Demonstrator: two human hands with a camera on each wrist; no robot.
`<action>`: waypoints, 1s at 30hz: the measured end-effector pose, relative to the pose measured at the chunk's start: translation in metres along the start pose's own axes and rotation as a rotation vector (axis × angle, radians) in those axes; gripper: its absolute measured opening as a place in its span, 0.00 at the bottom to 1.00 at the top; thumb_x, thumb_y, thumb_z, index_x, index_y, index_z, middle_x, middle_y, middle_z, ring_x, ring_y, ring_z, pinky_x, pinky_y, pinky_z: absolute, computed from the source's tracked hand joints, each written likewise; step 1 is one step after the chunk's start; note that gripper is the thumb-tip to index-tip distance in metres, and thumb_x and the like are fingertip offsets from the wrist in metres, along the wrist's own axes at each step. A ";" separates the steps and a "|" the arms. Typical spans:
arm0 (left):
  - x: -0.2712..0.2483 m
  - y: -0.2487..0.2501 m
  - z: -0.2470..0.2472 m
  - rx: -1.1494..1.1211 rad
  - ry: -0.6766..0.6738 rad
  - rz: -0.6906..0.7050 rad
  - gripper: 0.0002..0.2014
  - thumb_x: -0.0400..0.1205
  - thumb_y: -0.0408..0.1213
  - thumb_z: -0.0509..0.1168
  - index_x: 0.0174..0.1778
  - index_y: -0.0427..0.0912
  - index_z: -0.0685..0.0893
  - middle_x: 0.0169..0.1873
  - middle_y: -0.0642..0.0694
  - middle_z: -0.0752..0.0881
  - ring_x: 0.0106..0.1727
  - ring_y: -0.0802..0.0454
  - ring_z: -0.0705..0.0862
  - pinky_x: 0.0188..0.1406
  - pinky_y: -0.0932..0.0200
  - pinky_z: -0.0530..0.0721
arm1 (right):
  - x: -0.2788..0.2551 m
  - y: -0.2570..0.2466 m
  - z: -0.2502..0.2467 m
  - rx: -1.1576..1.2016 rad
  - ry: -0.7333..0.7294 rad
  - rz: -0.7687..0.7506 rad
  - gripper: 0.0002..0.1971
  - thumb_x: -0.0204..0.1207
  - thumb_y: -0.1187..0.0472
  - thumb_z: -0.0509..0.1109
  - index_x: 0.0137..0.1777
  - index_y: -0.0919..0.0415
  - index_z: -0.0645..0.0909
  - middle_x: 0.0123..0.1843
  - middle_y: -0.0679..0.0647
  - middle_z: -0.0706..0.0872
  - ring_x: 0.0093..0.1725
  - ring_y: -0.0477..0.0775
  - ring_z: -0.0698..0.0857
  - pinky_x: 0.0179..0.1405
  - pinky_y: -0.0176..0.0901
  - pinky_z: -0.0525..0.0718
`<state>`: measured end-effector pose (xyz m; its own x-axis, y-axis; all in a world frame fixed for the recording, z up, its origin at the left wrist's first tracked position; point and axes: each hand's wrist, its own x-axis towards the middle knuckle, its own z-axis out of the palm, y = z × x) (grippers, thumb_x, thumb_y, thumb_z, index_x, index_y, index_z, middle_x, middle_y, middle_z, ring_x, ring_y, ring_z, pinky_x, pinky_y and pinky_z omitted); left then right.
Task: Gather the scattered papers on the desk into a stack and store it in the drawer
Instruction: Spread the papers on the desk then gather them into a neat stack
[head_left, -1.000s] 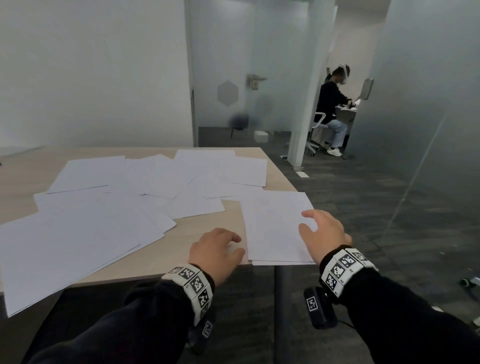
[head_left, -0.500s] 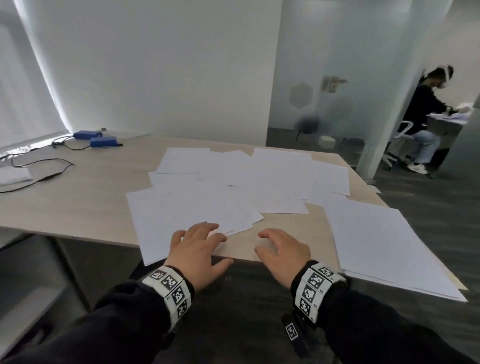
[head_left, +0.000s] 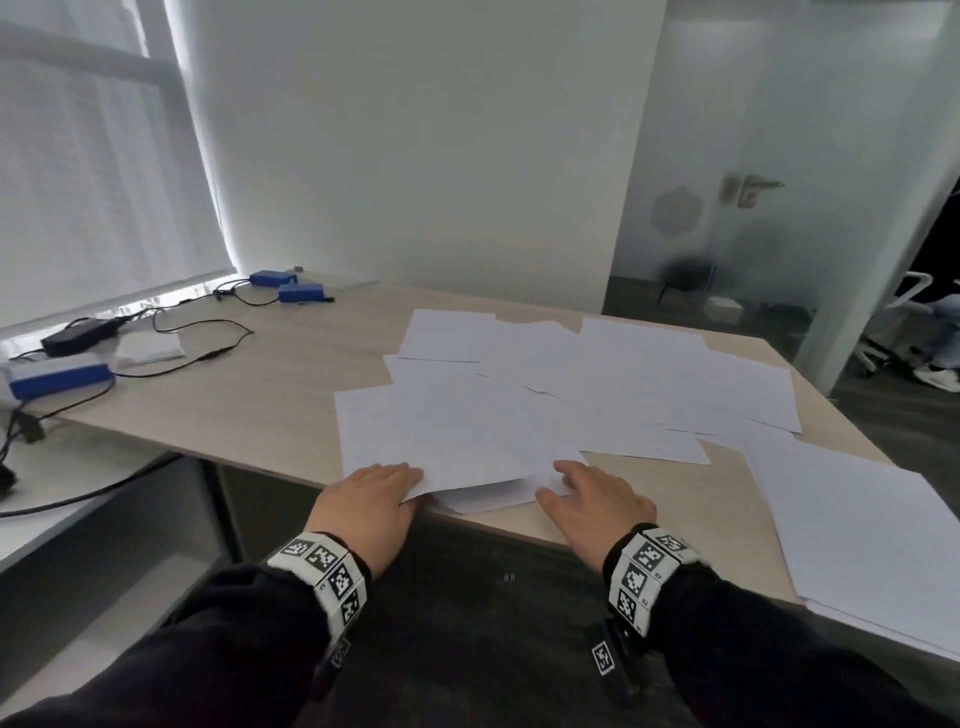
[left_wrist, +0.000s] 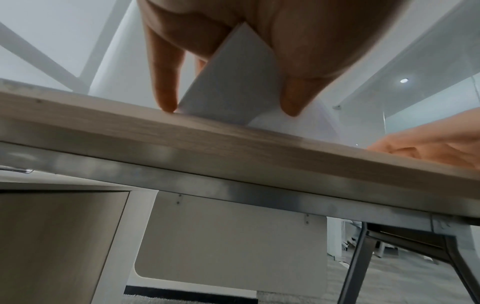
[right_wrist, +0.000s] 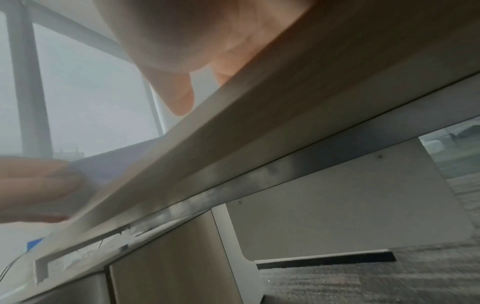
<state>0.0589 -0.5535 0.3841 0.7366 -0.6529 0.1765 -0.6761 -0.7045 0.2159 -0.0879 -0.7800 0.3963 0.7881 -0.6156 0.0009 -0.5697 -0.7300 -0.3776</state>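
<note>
Left-wrist view alone shows the left hand pinching a white paper sheet's corner; right hand lies flat at 5 o'clock of the scattered papers on the pale wooden surface.

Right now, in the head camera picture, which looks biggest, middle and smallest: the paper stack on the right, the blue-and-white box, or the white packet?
1. paper stack, by far
2. blue-and-white box
3. white packet, near the box and only a little smaller, so that one is close
</note>
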 end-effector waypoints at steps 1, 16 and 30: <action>0.000 -0.002 -0.002 -0.018 0.007 0.001 0.22 0.88 0.50 0.53 0.80 0.58 0.70 0.81 0.57 0.72 0.81 0.52 0.69 0.80 0.50 0.68 | 0.001 0.000 -0.001 0.027 0.022 0.007 0.30 0.76 0.31 0.51 0.77 0.37 0.67 0.76 0.40 0.76 0.75 0.49 0.73 0.75 0.60 0.65; 0.003 0.003 0.008 0.030 -0.013 0.183 0.18 0.87 0.44 0.60 0.73 0.55 0.79 0.74 0.56 0.80 0.75 0.51 0.76 0.75 0.54 0.73 | -0.015 0.013 0.000 0.313 0.015 -0.160 0.20 0.81 0.41 0.61 0.71 0.40 0.76 0.60 0.31 0.84 0.62 0.37 0.81 0.70 0.42 0.77; 0.000 0.002 -0.009 0.135 -0.119 0.101 0.19 0.83 0.43 0.61 0.71 0.56 0.77 0.69 0.56 0.82 0.69 0.49 0.79 0.68 0.50 0.79 | -0.022 0.011 -0.010 0.498 0.102 0.016 0.14 0.80 0.41 0.61 0.43 0.47 0.82 0.40 0.47 0.88 0.37 0.50 0.84 0.41 0.44 0.83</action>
<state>0.0572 -0.5523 0.3935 0.6634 -0.7446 0.0741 -0.7483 -0.6597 0.0704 -0.1138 -0.7778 0.4013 0.7389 -0.6699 0.0726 -0.3820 -0.5053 -0.7737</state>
